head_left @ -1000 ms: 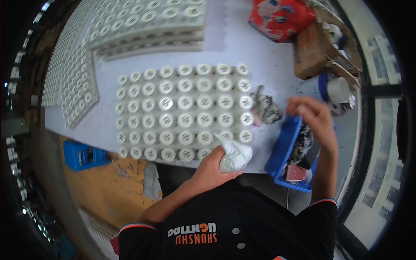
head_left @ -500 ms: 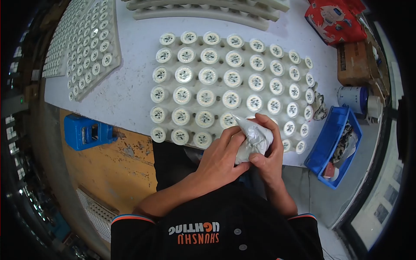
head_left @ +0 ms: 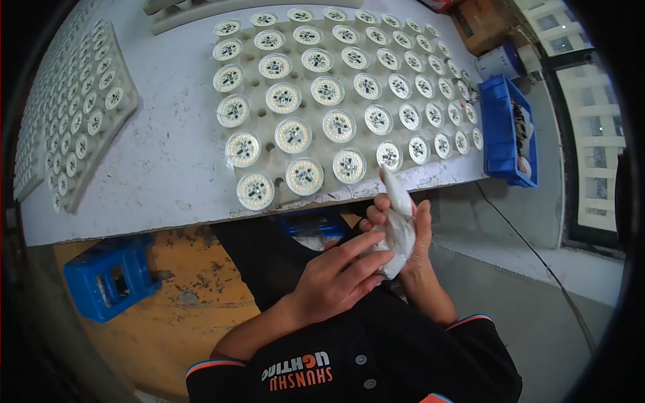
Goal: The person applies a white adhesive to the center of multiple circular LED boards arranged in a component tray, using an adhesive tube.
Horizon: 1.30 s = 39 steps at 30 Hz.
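A white, cone-shaped plastic squeeze bag (head_left: 398, 236), like a piping bag, is in both hands just below the table's front edge. Its narrow tip points up toward the front row of round LED lamp boards (head_left: 389, 156). My right hand (head_left: 420, 245) is wrapped around it, with fingertips showing on the far side and the thumb along the near side. Across the lower part press the fingers of my left hand (head_left: 336, 275); its thumb is hidden. The boards sit in clear-rimmed cups, in rows on a pale foam tray (head_left: 269, 158).
A second tray of lamps (head_left: 101, 151) lies at the left. Another pale tray (head_left: 201, 17) is at the back. On the right are a blue bin (head_left: 494, 134), a white-and-blue tub (head_left: 500, 64) and a cardboard box (head_left: 480, 27). A blue stool (head_left: 111, 279) stands below left.
My view has tilted and shifted, so the trays look moved. The bag and both hands have drawn back from over the tray's front, and the bag's tip now points more upward.
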Available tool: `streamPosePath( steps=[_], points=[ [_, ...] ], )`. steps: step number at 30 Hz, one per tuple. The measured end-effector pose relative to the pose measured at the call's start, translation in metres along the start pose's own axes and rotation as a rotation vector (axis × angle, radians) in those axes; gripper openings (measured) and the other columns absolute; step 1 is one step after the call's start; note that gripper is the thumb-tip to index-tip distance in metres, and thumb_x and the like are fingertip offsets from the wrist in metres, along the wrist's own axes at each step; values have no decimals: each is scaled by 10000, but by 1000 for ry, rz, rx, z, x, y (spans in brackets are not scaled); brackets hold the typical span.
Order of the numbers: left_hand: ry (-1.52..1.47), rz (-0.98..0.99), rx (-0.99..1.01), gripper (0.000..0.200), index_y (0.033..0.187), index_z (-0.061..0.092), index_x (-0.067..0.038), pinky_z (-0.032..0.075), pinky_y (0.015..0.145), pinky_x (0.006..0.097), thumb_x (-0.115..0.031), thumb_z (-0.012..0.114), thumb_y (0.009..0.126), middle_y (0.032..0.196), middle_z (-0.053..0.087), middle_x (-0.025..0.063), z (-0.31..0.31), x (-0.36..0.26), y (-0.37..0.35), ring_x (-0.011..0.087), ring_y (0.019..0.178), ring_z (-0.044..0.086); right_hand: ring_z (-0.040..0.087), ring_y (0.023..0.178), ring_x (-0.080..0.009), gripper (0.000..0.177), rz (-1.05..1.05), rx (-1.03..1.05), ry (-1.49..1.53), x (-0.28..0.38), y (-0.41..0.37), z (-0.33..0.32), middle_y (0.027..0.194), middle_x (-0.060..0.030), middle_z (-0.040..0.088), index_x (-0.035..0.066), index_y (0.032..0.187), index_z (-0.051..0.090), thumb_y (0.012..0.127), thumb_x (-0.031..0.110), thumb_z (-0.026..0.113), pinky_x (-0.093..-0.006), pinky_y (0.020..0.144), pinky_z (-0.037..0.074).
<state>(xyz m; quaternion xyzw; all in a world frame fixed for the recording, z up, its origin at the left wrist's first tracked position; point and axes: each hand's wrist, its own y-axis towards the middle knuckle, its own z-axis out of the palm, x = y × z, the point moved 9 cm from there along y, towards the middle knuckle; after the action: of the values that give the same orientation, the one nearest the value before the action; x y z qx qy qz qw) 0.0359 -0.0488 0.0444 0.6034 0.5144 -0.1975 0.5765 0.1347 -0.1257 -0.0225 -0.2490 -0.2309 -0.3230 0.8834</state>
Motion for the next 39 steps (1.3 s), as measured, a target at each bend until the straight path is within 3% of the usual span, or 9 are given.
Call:
streamPosePath(
  steps=[7, 8, 16, 19, 22, 26, 32, 35, 39],
  points=[
    [-93, 37, -46, 505, 1217, 605, -110, 597, 759, 316, -96, 805, 754, 1231, 598, 111, -25, -13, -37, 256, 953, 679, 413, 566, -120, 662, -22, 137, -104, -20, -18, 20, 762, -11, 457, 83, 1433, 403, 893, 348, 677, -306, 562, 355],
    [-111, 14, -49, 479, 1205, 607, -89, 591, 756, 313, -82, 792, 764, 1224, 597, 123, -29, -9, -42, 235, 923, 678, 387, 570, -81, 597, -67, 227, -115, -15, -22, 30, 754, 28, 447, 94, 1460, 370, 968, 354, 586, -274, 548, 323],
    [12, -393, -157, 267, 1063, 657, 2, 528, 759, 290, 48, 674, 801, 1081, 631, 153, -43, 46, -112, 174, 797, 657, 399, 553, -103, 421, -145, 344, 47, 9, -40, 7, 718, 12, 423, 98, 1291, 487, 960, 339, 586, -290, 544, 363],
    [203, -326, -232, 209, 1025, 674, 1, 520, 728, 274, 37, 684, 820, 1030, 654, 128, -51, 46, -116, 157, 773, 651, 395, 600, -118, 461, -159, 257, 124, 9, -40, -9, 713, 19, 396, 83, 1318, 476, 970, 369, 573, -318, 607, 373],
    [-38, -593, -362, 174, 1038, 674, -4, 505, 735, 264, 6, 662, 864, 1010, 652, 97, -46, 75, -135, 134, 797, 632, 408, 610, -115, 471, -188, 257, 119, 18, -47, -23, 693, 30, 392, 85, 1298, 483, 957, 387, 600, -316, 617, 377],
    [26, -748, -173, 170, 1089, 646, 2, 507, 792, 264, -51, 624, 928, 988, 678, 62, -22, 129, -151, 119, 877, 641, 413, 593, -99, 408, -259, 223, 142, 34, -61, -48, 672, 41, 406, 94, 1221, 501, 936, 350, 640, -303, 602, 381],
    [382, -449, 422, 223, 1101, 674, -86, 409, 974, 421, -99, 637, 881, 988, 679, 98, 31, 160, -153, 244, 995, 625, 444, 559, -104, 368, -365, 166, 36, 49, -74, -66, 679, 14, 477, 83, 1167, 529, 906, 285, 692, -300, 509, 379],
    [427, -328, 679, 210, 1086, 683, -116, 327, 1041, 454, -143, 645, 881, 975, 680, 74, 54, 165, -175, 232, 1041, 603, 489, 606, -98, 336, -300, 205, -28, 41, -66, -60, 703, 24, 495, 91, 1217, 497, 959, 260, 631, -285, 554, 406],
    [310, -378, 648, 184, 1042, 688, -120, 341, 1044, 449, -144, 657, 863, 888, 675, 68, 47, 163, -165, 222, 954, 621, 475, 577, -102, 337, -245, 223, -103, 37, -40, -49, 685, 13, 473, 91, 1218, 497, 950, 233, 643, -287, 535, 400]
  ],
)
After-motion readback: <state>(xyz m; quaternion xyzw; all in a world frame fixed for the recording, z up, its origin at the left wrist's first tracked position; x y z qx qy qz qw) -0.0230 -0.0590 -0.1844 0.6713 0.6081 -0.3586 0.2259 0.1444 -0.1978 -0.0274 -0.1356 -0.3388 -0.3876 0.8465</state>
